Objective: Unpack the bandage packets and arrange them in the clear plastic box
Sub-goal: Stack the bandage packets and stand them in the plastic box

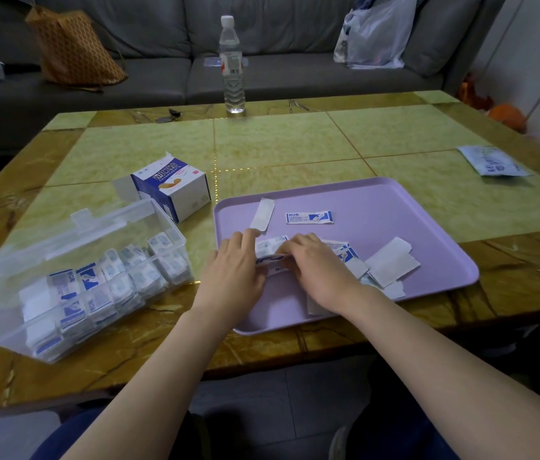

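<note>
Water bottle [232, 66] sits at the far edge of my desk [394, 134], grey sofa [149, 34] behind it holding an orange bag [72, 48].

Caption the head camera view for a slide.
Left hand and right hand hold blue-and-white bandage packets on a lilac plastic tray beside a clear plastic box.

Left hand [232, 273] and right hand [315, 267] bare, forearms bare too. Dark blue fabric trousers [72, 426] on the left thigh, darker over the right thigh.
</note>
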Available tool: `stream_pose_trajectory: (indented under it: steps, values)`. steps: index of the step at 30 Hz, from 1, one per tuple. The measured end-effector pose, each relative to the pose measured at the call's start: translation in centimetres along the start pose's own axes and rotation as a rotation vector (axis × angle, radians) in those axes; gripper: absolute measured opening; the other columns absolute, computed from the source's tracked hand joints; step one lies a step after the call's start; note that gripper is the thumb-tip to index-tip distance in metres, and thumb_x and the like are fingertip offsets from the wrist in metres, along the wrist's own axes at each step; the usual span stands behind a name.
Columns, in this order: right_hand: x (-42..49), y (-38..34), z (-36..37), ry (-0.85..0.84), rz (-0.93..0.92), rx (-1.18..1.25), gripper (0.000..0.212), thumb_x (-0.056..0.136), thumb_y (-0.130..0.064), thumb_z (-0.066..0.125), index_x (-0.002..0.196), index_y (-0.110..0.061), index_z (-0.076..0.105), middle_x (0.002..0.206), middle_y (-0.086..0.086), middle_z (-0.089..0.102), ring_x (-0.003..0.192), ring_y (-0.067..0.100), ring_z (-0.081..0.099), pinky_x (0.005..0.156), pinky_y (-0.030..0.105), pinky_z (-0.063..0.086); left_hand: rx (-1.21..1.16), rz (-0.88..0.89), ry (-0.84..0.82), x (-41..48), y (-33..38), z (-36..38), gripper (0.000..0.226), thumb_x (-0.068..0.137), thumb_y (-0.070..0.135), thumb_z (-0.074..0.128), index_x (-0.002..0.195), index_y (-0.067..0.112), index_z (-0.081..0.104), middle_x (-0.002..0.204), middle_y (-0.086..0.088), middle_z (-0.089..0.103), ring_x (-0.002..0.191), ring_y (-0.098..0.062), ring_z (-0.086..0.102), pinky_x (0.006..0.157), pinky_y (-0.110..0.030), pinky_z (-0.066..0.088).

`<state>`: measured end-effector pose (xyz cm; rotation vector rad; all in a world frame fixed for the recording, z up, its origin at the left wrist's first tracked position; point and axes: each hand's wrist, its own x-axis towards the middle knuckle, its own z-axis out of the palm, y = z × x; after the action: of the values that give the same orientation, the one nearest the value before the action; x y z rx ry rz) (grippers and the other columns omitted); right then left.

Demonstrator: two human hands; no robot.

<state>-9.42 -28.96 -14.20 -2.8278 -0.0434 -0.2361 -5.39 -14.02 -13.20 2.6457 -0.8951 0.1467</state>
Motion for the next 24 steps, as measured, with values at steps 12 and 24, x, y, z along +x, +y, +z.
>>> stream_pose_trajectory:
  steps: [12, 24]
  values:
    - [0.0, -0.3, 0.4, 0.031, 0.208, 0.359, 0.043, 0.084, 0.005, 0.054, 0.123, -0.011, 0.047, 0.124, 0.006, 0.050, 0.119, 0.018, 0.043, 0.093, 0.018, 0.033, 0.265, 0.052, -0.129, 0.0, 0.3, 1.6, 0.018, 0.096, 0.015, 0.032, 0.113, 0.012, 0.035, 0.119, -0.007, 0.041, 0.105, -0.024, 0.040, 0.084, -0.028, 0.032]
    - [-0.3, -0.8, 1.4, 0.015, 0.089, 0.298, 0.033, 0.083, 0.013, 0.040, 0.106, -0.003, 0.058, 0.106, 0.012, 0.051, 0.105, 0.024, 0.045, 0.086, 0.022, 0.031, -0.031, 0.061, -0.044, -0.3, 1.0, 1.9, 0.025, 0.081, -0.008, 0.038, 0.103, 0.000, 0.045, 0.104, -0.017, 0.042, 0.093, -0.031, 0.040, 0.081, -0.033, 0.028]
